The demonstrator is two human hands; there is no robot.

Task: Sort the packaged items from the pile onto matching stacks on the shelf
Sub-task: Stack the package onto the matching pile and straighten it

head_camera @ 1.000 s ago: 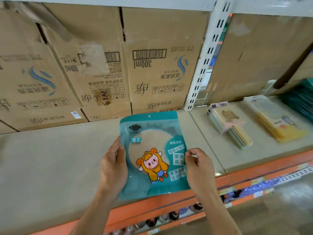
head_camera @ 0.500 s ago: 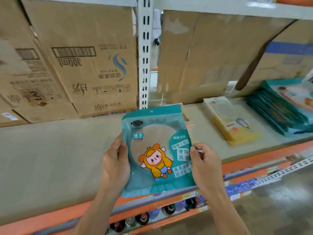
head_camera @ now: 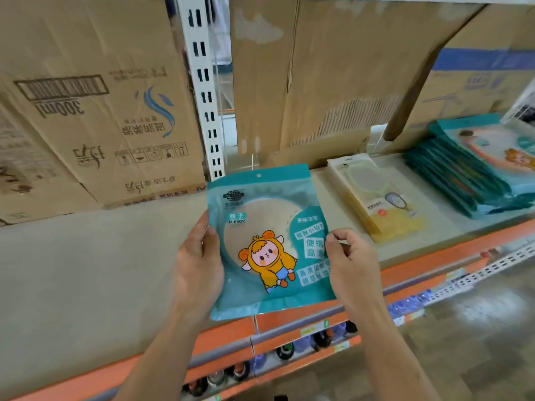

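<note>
I hold a teal mirror packet [head_camera: 266, 241] with a cartoon sheep-hooded figure upright in front of the shelf [head_camera: 86, 270]. My left hand [head_camera: 199, 264] grips its left edge. My right hand [head_camera: 351, 264] pinches its right edge. To the right on the shelf lies a stack of yellow mirror packets [head_camera: 376, 198]. Further right sits a stack of teal packets [head_camera: 474, 169] with the same kind of cartoon print, partly cut off by the frame edge.
Large cardboard boxes [head_camera: 95, 117] stand at the back of the shelf, split by a white slotted upright [head_camera: 205, 91]. An orange front rail [head_camera: 289, 319] edges the shelf. Bottles [head_camera: 285, 350] show on a lower level.
The view has swung to the right along the shelf. The stack with the pink-topped packets has gone from sight behind the held packet, and the teal stack has come into view. Both hands keep their grip.
</note>
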